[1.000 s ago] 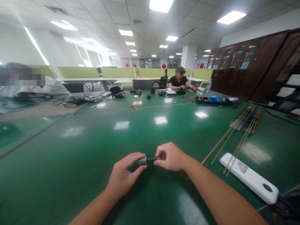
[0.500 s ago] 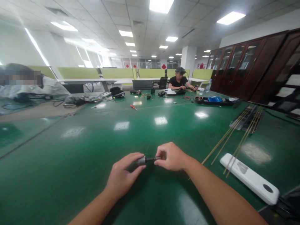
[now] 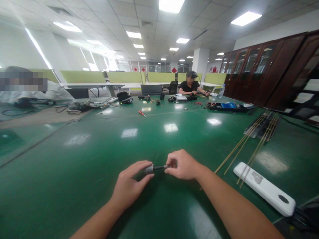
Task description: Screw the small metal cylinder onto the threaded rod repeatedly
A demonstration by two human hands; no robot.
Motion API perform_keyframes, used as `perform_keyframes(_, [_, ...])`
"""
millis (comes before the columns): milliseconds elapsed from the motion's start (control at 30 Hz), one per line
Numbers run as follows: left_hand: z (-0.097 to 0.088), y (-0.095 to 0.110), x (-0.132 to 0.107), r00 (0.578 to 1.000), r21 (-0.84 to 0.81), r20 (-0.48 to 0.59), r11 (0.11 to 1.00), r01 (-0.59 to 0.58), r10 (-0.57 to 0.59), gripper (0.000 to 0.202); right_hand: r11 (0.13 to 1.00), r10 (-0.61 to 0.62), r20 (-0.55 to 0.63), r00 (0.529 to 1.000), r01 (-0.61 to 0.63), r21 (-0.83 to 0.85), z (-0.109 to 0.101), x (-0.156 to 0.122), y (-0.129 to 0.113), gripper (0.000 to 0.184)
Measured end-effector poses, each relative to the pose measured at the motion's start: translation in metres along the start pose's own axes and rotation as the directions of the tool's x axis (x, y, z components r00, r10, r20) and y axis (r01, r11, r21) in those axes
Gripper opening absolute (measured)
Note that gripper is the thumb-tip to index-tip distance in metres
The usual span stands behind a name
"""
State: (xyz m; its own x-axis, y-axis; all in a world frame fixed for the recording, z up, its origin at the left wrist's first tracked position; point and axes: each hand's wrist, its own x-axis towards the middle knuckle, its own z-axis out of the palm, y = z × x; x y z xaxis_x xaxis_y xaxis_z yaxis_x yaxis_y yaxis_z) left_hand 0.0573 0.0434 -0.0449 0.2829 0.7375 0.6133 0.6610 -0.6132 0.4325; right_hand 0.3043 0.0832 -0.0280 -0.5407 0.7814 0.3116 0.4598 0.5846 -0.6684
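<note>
My left hand (image 3: pixel 132 182) grips a short silver-grey metal cylinder (image 3: pixel 149 169) between thumb and fingers. Out of the cylinder's right end runs a thin dark shaft (image 3: pixel 159 168), lying nearly level. The far end of that shaft is pinched between thumb and forefinger of my right hand (image 3: pixel 183 165). Both hands hold the piece just above the green tabletop (image 3: pixel 99 146). Its exact kind is too small to make out, and my fingers cover parts of both ends.
Right of my forearm lie a long white device (image 3: pixel 265 189) and several thin yellowish rods (image 3: pixel 243 141). A red screwdriver (image 3: pixel 142 113) lies farther off. Cables and parts line the far edge, near a water bottle (image 3: pixel 221 90). One person (image 3: pixel 190 85) sits opposite, another (image 3: pixel 25 86) at left.
Both hands have shifted very slightly upward in view, with the cylinder and shaft still between them. The grip looks the same.
</note>
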Motion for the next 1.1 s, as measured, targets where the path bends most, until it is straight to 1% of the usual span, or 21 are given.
perform_keyframes(367, [-0.0022, -0.0014, 0.0012, 1.000, 0.007, 0.008, 1.000, 0.010, -0.010, 0.027, 1.000, 0.018, 0.004, 1.000, -0.018, 0.004, -0.0003, 0.0005, 0.0008, 0.012])
perform_keyframes(600, [-0.0018, -0.0045, -0.0002, 1.000, 0.013, 0.007, 1.000, 0.016, -0.017, 0.029, 1.000, 0.008, -0.009, 1.000, -0.008, 0.013, -0.0007, -0.0001, 0.0018, 0.012])
perform_keyframes(867, [-0.0026, -0.0032, 0.0013, 1.000, 0.005, 0.006, 1.000, 0.024, -0.024, 0.028, 1.000, 0.006, -0.008, 1.000, -0.006, 0.005, -0.0027, 0.0000, 0.0009, 0.012])
perform_keyframes(1100, [-0.0029, -0.0069, 0.0005, 0.997, -0.016, 0.047, 0.998, 0.063, -0.063, 0.028, 1.000, 0.008, -0.019, 1.000, -0.009, -0.009, -0.0047, 0.0014, 0.0061, 0.012])
